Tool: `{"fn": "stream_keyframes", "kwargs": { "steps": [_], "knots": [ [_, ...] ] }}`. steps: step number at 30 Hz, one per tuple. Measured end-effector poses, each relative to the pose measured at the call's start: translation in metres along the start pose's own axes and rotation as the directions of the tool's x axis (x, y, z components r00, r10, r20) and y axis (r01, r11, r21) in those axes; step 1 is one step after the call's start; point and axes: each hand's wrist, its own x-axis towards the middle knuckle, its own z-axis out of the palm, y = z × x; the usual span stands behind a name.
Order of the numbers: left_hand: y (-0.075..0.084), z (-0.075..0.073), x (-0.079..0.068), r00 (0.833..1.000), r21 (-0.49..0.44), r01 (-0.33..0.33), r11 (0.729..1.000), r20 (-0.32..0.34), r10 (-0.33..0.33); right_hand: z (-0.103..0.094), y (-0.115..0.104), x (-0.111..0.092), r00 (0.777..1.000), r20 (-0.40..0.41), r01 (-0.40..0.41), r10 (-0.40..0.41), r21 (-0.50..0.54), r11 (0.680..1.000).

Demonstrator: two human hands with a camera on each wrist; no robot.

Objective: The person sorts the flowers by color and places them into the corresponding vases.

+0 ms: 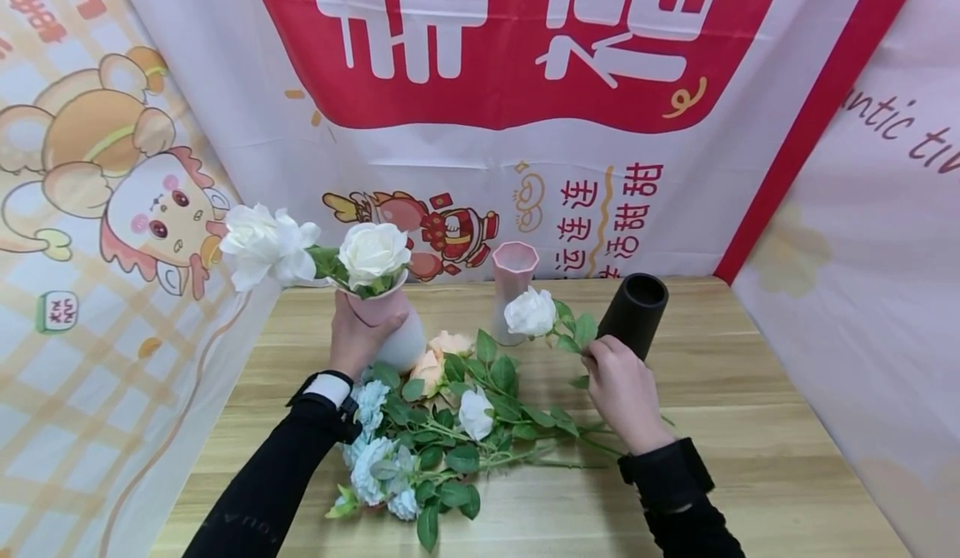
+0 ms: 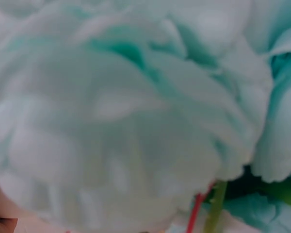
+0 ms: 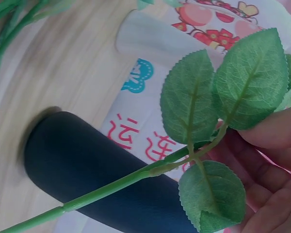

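My left hand (image 1: 355, 337) grips a pink-and-white vase (image 1: 403, 343) that holds a white rose (image 1: 373, 254) and another white flower (image 1: 266, 243) leaning left. In my right hand (image 1: 624, 393) is the stem (image 3: 111, 188) of a white artificial rose (image 1: 531, 312), pinched near its leaves (image 3: 189, 99). That bloom points left and overlaps a slim pink-and-white vase (image 1: 514, 268) in the head view. Just behind the right hand stands a black vase (image 1: 637, 312). A pale blue flower (image 2: 116, 126) fills the left wrist view and hides the left hand's grip.
On the wooden table (image 1: 750, 425) between the arms lies a pile of artificial flowers: pale blue blooms (image 1: 372, 468), peach roses (image 1: 427, 371), a white rose (image 1: 476, 414) and leafy green stems. A printed cloth backdrop (image 1: 450, 146) hangs along the table's back edge.
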Motion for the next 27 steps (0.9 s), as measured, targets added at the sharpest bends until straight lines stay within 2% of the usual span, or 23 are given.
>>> {"fn": "stream_keyframes", "kwargs": {
  "steps": [6, 13, 21, 27],
  "knots": [
    [-0.001, 0.000, 0.000, 1.000, -0.005, 0.007, 1.000, 0.012, -0.007, -0.010, -0.009, 0.007, 0.994, -0.096, 0.053, -0.048, 0.047, 0.998],
    [0.000, 0.000, 0.000, 1.000, -0.007, 0.009, 1.000, 0.007, -0.009, -0.016, -0.016, 0.017, 0.981, -0.187, 0.085, -0.056, 0.152, 0.985],
    [0.003, -0.001, -0.001, 1.000, -0.010, 0.019, 1.000, 0.014, -0.019, -0.016, -0.016, 0.024, 0.978, -0.208, 0.076, -0.029, 0.223, 0.972],
    [0.002, 0.000, -0.001, 1.000, -0.017, 0.011, 1.000, 0.007, -0.011, -0.018, -0.018, 0.032, 0.972, -0.236, 0.087, -0.002, 0.353, 0.932]
  ]
}}
